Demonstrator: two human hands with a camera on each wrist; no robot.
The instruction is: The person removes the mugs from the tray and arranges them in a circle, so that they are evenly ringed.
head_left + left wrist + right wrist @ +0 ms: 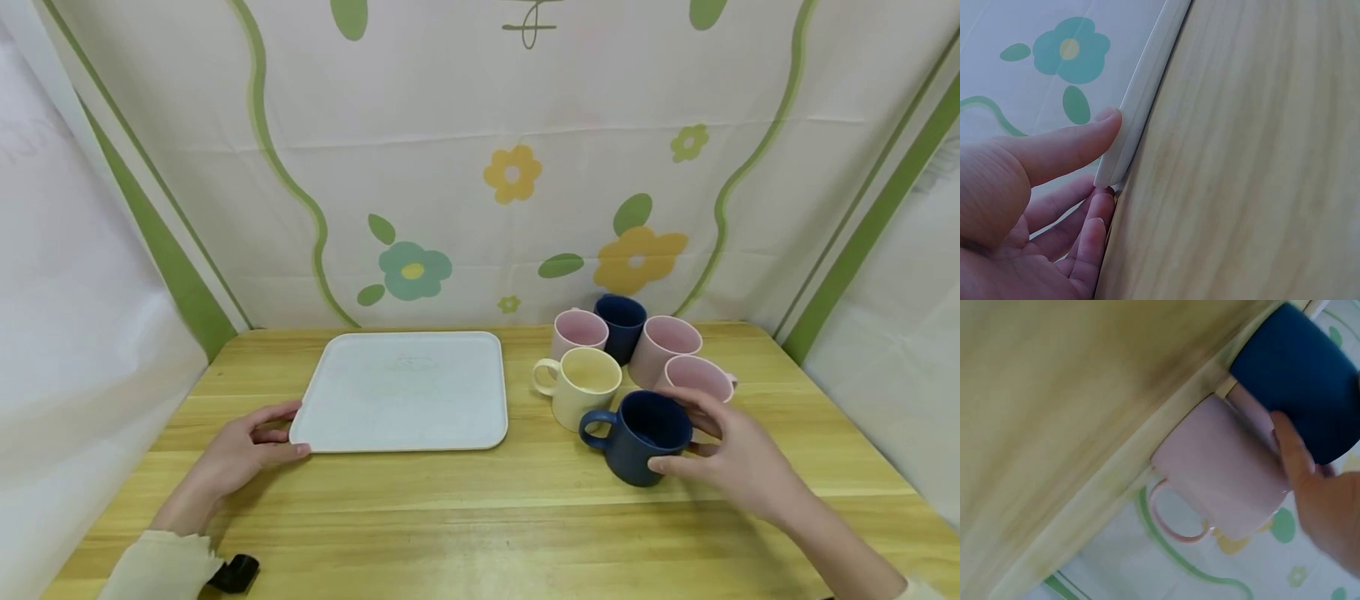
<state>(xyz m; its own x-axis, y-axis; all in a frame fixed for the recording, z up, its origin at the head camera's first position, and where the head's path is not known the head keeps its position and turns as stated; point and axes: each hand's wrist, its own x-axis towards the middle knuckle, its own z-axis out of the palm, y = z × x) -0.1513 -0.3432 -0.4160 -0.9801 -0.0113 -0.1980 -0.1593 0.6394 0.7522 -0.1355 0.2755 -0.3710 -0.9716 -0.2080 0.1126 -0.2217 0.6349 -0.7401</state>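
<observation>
A white rectangular tray (405,392) lies on the wooden table, left of centre. My left hand (243,442) holds its near left corner, the thumb (1094,137) against the rim and the other fingers low by the edge in the left wrist view. On the right, my right hand (731,454) grips a dark blue mug (630,446) round its side, thumb in front and fingers behind. That mug is upright with its handle pointing left; whether its base touches the table I cannot tell. Just behind it stands a cream mug (581,404), and a pink mug (1219,465) is close to my right fingers.
Further back are two pink mugs (577,327) (663,350) and another dark blue mug (621,329), clustered together. A patterned cloth (450,100) rises behind the table (420,525), with more cloth at both sides. Beside the left sleeve shows a black object (236,573).
</observation>
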